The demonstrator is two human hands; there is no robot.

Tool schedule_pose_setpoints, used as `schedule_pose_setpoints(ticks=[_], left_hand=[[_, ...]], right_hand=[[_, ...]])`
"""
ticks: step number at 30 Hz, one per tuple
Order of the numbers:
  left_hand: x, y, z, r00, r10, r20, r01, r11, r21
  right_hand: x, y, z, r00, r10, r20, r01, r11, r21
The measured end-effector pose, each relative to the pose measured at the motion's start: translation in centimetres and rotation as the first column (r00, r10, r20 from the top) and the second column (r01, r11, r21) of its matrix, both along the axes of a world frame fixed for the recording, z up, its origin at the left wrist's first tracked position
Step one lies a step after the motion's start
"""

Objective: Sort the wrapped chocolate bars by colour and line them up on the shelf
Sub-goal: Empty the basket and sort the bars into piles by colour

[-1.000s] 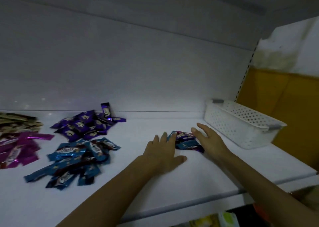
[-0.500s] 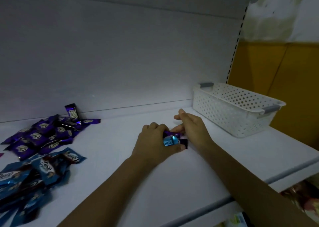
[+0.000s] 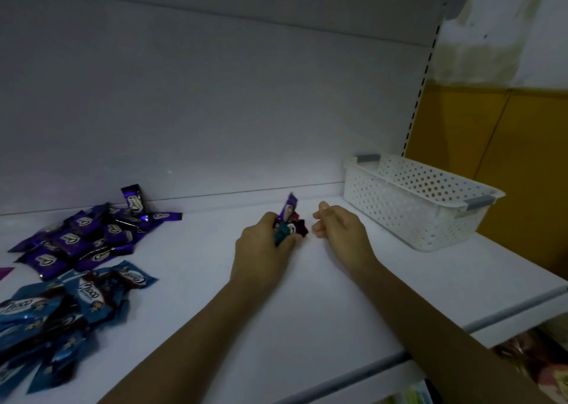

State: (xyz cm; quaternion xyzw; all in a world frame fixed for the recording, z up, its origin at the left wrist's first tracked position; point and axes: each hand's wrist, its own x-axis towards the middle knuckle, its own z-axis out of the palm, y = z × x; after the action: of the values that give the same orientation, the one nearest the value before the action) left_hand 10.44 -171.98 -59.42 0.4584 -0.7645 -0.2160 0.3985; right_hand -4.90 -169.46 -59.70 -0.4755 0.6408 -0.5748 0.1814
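Head view of a white laminate shelf [image 3: 307, 305] during colour sorting. A white perforated plastic basket with grey handles [image 3: 399, 207] stands at 2 o'clock from the hands, against the back panel; what it holds cannot be seen. A loose heap of blue-wrapped chocolate bars [image 3: 76, 305] lies at 8 o'clock and a heap of purple-wrapped chocolate bars [image 3: 86, 237] at 9 o'clock, the two touching at their near edges. One purple bar leans upright on the back panel. A sliver of magenta wrapper [image 3: 5, 272] shows at the far left edge.

The left hand [image 3: 261, 247] lies knuckles-up near the middle of the shelf, forearm stretched forward from 6 o'clock, fingers curled round a small mixed bundle of wrapped bars [image 3: 287, 224]. A purple bar stands up out of the bundle towards 12 o'clock and a blue-green one sits lower in the grip. The right hand [image 3: 341, 228] lies just beside the bundle at 3 o'clock, apart from it, its fingers loosely curled and holding nothing.

The step in hand appears to be splitting this last bundle by colour. It would go best if the right hand drew out one bar at a time by its crimped end. The left hand should meanwhile keep a light grip, since foil wrappers slip and crush easily. The heaps are sorted but not yet lined up.
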Motion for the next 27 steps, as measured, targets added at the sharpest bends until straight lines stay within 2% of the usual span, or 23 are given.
schedule_pose_setpoints(ticks=[2,5,7,9,11,16,18,22,27], left_hand=[[0.3,0.0,0.4,0.991,0.034,-0.133,-0.021,0.995,0.099],[1.3,0.6,1.0,0.986,-0.010,-0.168,0.034,0.989,0.141],[3.0,1.5,1.7,0.984,-0.066,-0.166,0.083,0.991,0.101],[5.7,2.3,2.5,0.991,-0.100,-0.088,0.103,0.994,0.032],[9.0,2.9,3.1,0.996,-0.085,-0.013,0.085,0.996,-0.019],[18.0,4.1,4.2,0.993,0.007,-0.117,-0.015,0.998,-0.069],[21.1,4.5,4.4,0.994,0.039,-0.102,-0.048,0.996,-0.080],[26.3,5.0,3.9,0.990,0.129,-0.051,-0.133,0.988,-0.074],[30.1,3.7,2.7,0.970,0.207,-0.125,-0.211,0.977,-0.016]], right_hand=[[0.3,0.3,0.5,0.997,0.002,-0.077,0.001,0.999,0.036],[1.4,0.9,1.2,0.989,0.020,-0.146,-0.011,0.998,0.064],[3.3,1.7,2.0,0.987,0.131,-0.098,-0.128,0.991,0.039],[6.1,2.1,3.3,0.955,0.297,-0.001,-0.297,0.955,0.014],[9.2,2.3,4.8,0.909,0.416,0.031,-0.415,0.910,-0.017],[17.5,1.6,7.2,0.792,0.603,0.095,-0.600,0.798,-0.063],[20.7,1.3,7.5,0.733,0.665,0.144,-0.662,0.746,-0.078],[25.9,0.6,7.6,0.719,0.683,0.128,-0.683,0.729,-0.050],[28.2,-1.2,7.6,0.757,0.629,0.177,-0.638,0.770,-0.010]])
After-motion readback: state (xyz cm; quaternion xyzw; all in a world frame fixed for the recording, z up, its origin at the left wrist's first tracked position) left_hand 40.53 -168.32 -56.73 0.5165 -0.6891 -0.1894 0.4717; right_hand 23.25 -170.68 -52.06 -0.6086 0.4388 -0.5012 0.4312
